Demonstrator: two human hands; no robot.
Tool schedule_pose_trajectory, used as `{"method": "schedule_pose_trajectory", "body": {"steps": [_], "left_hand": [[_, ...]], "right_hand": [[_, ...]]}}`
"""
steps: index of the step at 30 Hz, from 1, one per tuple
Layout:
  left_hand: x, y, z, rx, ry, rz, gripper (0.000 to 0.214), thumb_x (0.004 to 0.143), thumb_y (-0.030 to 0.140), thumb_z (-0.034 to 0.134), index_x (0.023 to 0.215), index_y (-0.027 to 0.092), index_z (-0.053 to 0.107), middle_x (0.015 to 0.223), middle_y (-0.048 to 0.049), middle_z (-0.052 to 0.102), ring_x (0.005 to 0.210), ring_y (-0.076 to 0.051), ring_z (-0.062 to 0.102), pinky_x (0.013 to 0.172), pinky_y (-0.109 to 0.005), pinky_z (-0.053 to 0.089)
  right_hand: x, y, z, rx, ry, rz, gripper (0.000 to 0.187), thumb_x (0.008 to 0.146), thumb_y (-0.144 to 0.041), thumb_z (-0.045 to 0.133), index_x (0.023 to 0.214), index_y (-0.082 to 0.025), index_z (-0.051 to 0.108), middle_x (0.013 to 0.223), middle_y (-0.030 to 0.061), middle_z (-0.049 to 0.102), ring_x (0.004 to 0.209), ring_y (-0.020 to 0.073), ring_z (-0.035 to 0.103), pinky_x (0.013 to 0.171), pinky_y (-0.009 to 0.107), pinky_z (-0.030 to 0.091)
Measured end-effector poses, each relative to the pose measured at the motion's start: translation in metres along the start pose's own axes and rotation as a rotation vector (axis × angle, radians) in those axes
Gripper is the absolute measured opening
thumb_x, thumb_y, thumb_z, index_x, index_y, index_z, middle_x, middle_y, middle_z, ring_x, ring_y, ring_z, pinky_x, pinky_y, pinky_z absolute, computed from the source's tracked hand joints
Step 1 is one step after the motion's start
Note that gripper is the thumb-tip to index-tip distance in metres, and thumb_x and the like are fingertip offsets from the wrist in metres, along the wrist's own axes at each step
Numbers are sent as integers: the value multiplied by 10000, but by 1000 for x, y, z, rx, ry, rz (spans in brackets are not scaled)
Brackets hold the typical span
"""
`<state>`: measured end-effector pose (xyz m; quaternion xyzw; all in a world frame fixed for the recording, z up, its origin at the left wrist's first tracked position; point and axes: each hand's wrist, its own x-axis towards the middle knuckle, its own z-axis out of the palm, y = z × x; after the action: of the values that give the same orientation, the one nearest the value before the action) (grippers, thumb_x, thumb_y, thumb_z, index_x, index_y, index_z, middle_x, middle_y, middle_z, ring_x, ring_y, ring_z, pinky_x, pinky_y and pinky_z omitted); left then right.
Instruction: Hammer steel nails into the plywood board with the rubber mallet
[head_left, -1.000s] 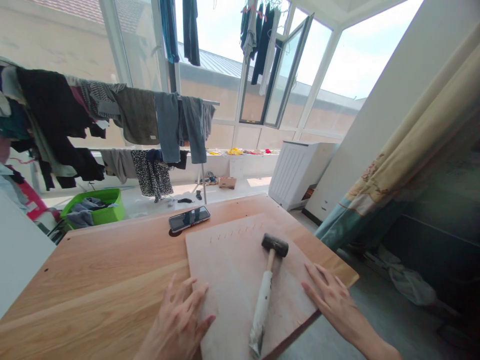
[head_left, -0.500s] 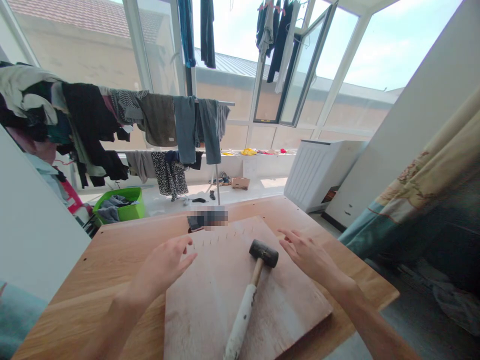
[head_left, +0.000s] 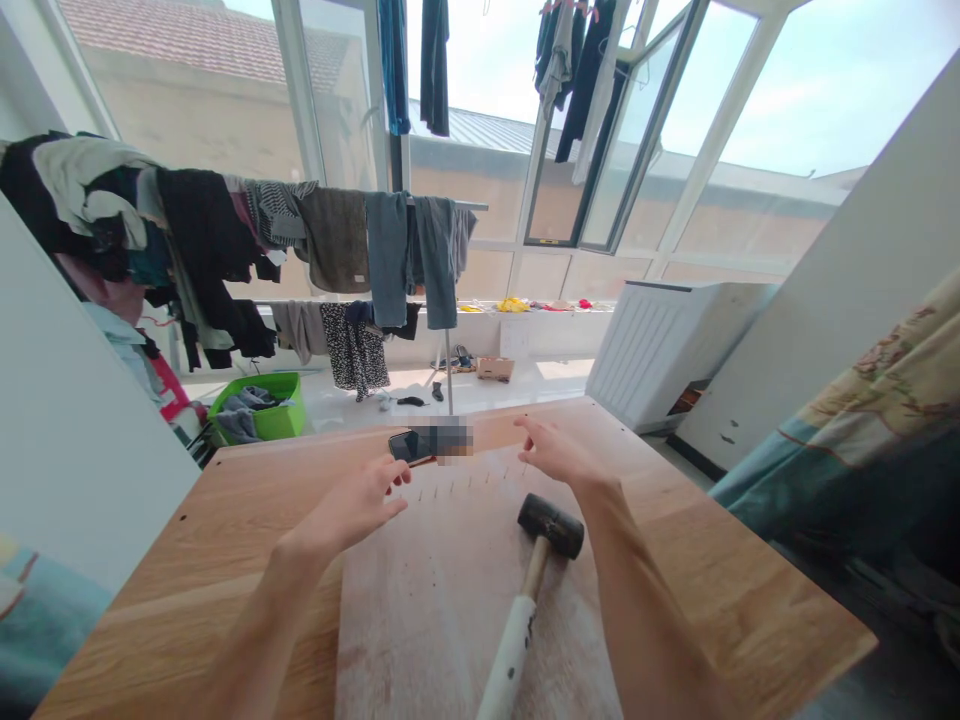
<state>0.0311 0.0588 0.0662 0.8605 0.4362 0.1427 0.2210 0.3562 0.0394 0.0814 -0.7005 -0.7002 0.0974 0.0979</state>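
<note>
A rubber mallet [head_left: 550, 525] with a black head and a white-wrapped handle lies on a wooden board [head_left: 420, 620]. Along the board's far side stands a row of several thin nails [head_left: 469, 482], upright and spaced apart. My left hand [head_left: 369, 500] hovers by the row's left end, fingers apart and slightly bent, holding nothing. Over the right end of the row is my right hand [head_left: 556, 455], beyond the mallet head, its fingers loosely spread and nothing visible in them. Part of the board's right edge is hidden by my right forearm.
The board rests on a wooden table [head_left: 225, 540]. A phone [head_left: 409, 447] lies beyond the nails, beside a blurred patch. Past the table are a green basket [head_left: 292, 405], a rack of clothes [head_left: 337, 240] and a white appliance [head_left: 645, 350]. A curtain [head_left: 832, 430] hangs at right.
My right hand has moved left and farther out, from beside the mallet to the right end of the nails. The left hand stays near the left end. The view has shifted slightly.
</note>
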Motion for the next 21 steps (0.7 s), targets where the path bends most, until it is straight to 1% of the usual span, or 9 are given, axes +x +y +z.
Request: {"method": "schedule_pose_trajectory", "body": {"steps": [4, 7, 9, 14, 18, 21], "left_hand": [[1, -1, 1, -52, -10, 4, 214, 821, 231, 525, 981, 194, 661, 986, -54, 700, 877, -215, 655, 815, -323, 490], [2, -4, 5, -99, -32, 18, 239, 821, 208, 488, 986, 195, 660, 937, -41, 702, 848, -200, 660, 769, -297, 487], [3, -6, 8, -134, -52, 13, 260, 806, 204, 494, 1006, 194, 659, 912, -32, 702, 815, -189, 661, 734, -279, 486], [4, -8, 8, -173, -53, 1, 254, 805, 224, 494, 987, 183, 665, 858, -29, 705, 776, -187, 663, 706, -272, 480], [4, -8, 9, -194, -69, -22, 229, 798, 263, 524, 965, 185, 660, 863, -37, 712, 788, -196, 664, 725, -284, 491], [4, -10, 11, -182, -68, -42, 224, 781, 286, 550, 945, 183, 663, 871, -43, 709, 777, -200, 656, 700, -284, 494]], "right_hand": [[1, 2, 3, -4, -67, -13, 360, 972, -340, 633, 1297, -189, 594, 1267, 89, 648, 1068, 239, 663, 920, 467, 560], [1, 3, 4, -13, -117, 2, 352, 971, -340, 634, 1286, -187, 600, 1274, 90, 643, 1061, 236, 665, 902, 456, 570], [2, 3, 5, -18, -145, 18, 348, 972, -340, 633, 1283, -187, 602, 1282, 91, 639, 1061, 235, 665, 896, 451, 574], [8, 0, 8, -12, -209, 60, 349, 971, -340, 634, 1284, -188, 603, 1299, 94, 631, 1080, 241, 658, 905, 457, 570], [12, -1, 10, 7, -314, 129, 336, 974, -339, 631, 1272, -186, 606, 1259, 88, 648, 1024, 222, 674, 860, 427, 588], [14, 2, 9, 5, -352, 157, 339, 973, -339, 632, 1272, -181, 603, 1239, 86, 654, 999, 217, 680, 839, 416, 595]]}}
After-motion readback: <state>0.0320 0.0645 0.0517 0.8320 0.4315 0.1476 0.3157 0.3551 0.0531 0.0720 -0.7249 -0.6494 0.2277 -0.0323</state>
